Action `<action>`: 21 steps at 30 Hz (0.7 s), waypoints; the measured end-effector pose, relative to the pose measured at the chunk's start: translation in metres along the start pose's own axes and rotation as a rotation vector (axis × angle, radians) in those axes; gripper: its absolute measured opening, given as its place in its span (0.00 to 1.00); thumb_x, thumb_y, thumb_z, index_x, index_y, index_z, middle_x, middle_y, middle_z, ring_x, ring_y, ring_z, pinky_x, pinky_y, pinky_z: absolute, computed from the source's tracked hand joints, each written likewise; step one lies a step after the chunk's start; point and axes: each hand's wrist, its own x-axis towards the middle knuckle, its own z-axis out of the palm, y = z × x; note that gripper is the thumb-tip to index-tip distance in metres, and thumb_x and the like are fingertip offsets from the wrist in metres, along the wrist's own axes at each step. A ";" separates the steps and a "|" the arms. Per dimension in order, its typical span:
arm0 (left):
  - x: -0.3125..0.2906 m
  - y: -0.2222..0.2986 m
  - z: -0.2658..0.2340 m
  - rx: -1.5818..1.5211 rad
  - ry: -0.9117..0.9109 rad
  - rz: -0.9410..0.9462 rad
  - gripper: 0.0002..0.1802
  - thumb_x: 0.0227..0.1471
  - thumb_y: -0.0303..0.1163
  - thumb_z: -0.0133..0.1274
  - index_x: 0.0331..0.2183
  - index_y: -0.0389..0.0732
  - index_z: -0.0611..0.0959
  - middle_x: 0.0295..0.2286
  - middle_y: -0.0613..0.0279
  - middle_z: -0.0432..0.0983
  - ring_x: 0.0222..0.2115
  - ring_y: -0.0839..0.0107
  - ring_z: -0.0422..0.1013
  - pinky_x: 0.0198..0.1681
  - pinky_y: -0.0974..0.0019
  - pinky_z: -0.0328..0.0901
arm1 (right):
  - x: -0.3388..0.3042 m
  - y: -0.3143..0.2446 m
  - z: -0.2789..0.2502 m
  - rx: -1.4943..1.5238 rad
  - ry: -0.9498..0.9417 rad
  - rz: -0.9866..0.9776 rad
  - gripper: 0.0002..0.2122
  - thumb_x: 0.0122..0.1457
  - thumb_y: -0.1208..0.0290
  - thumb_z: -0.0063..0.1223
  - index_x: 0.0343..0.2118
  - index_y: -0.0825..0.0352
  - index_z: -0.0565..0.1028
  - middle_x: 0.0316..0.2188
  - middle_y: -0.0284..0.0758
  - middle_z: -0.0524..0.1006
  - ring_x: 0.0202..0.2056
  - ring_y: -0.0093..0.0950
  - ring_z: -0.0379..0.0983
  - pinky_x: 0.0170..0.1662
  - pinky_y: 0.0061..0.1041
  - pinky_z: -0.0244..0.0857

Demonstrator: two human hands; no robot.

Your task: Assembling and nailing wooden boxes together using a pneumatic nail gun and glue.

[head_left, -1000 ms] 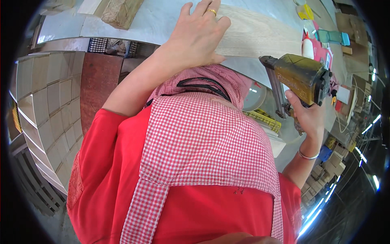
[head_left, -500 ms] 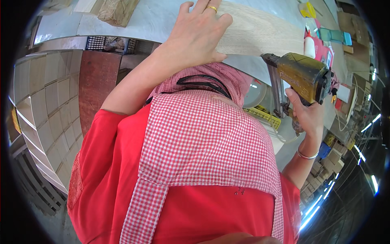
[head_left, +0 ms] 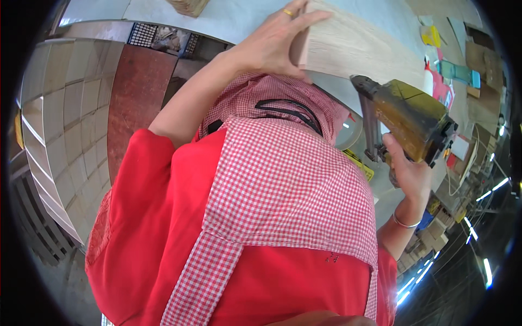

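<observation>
A pale wood-grain board [head_left: 359,46] lies on the light-topped workbench [head_left: 231,19], its left end toward me. My left hand [head_left: 272,46] spans that end, with the thumb at the near edge and the fingers reaching over the top. An end face shows beside the palm. At the right, my right hand [head_left: 410,171] is wrapped round the handle of a worn, yellow-brown nail gun [head_left: 408,111]. Its dark nose points toward the board's near edge; I cannot tell whether they touch.
Stacked pale wooden pieces [head_left: 76,117] stand at the left by a reddish-brown panel [head_left: 138,100]. A wood block [head_left: 187,5] sits on the bench's far left. A yellow container [head_left: 429,35] and a teal object [head_left: 457,73] lie far right. Below the bench is a black crate [head_left: 142,34].
My left hand has shifted from lying over the board to gripping its left end. The nail gun has tilted and moved slightly right and nearer. The whole view has turned a little.
</observation>
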 end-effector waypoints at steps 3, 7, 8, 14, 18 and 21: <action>0.013 0.007 0.008 -0.075 -0.055 -0.136 0.66 0.24 0.46 0.75 0.63 0.44 0.58 0.60 0.27 0.46 0.60 0.33 0.50 0.62 0.47 0.52 | 0.005 -0.016 0.013 0.039 -0.146 0.097 0.21 0.50 0.78 0.70 0.46 0.75 0.74 0.42 0.38 0.79 0.43 0.26 0.76 0.46 0.25 0.69; 0.016 0.012 0.010 -0.060 -0.041 -0.150 0.64 0.24 0.44 0.75 0.62 0.44 0.59 0.59 0.28 0.49 0.58 0.34 0.53 0.61 0.47 0.54 | 0.007 -0.027 0.019 0.060 -0.189 0.158 0.22 0.50 0.77 0.70 0.47 0.75 0.73 0.43 0.38 0.79 0.43 0.26 0.75 0.46 0.24 0.69; 0.015 0.012 0.010 -0.032 -0.023 -0.144 0.64 0.24 0.44 0.74 0.62 0.44 0.60 0.58 0.29 0.50 0.57 0.35 0.54 0.61 0.46 0.54 | 0.007 -0.028 0.020 0.056 -0.194 0.158 0.22 0.50 0.77 0.70 0.47 0.75 0.73 0.43 0.38 0.79 0.43 0.26 0.75 0.46 0.24 0.69; 0.015 0.013 0.009 -0.039 -0.017 -0.154 0.63 0.24 0.44 0.74 0.62 0.45 0.60 0.58 0.31 0.51 0.57 0.36 0.55 0.61 0.46 0.54 | 0.008 -0.023 0.027 0.013 -0.100 0.065 0.17 0.54 0.70 0.67 0.44 0.72 0.76 0.30 0.31 0.77 0.27 0.18 0.69 0.29 0.18 0.62; 0.015 0.011 0.011 -0.049 -0.012 -0.164 0.62 0.25 0.44 0.74 0.62 0.45 0.61 0.58 0.31 0.50 0.57 0.36 0.55 0.61 0.46 0.54 | 0.003 -0.025 0.033 0.033 -0.068 0.090 0.16 0.56 0.67 0.66 0.43 0.71 0.77 0.23 0.28 0.76 0.18 0.14 0.65 0.20 0.16 0.58; 0.016 0.014 0.010 -0.068 -0.005 -0.176 0.64 0.22 0.43 0.74 0.62 0.46 0.61 0.58 0.30 0.49 0.57 0.35 0.55 0.61 0.45 0.54 | -0.003 -0.025 0.037 0.050 -0.042 0.149 0.16 0.56 0.67 0.66 0.43 0.71 0.77 0.22 0.28 0.76 0.18 0.14 0.65 0.20 0.16 0.58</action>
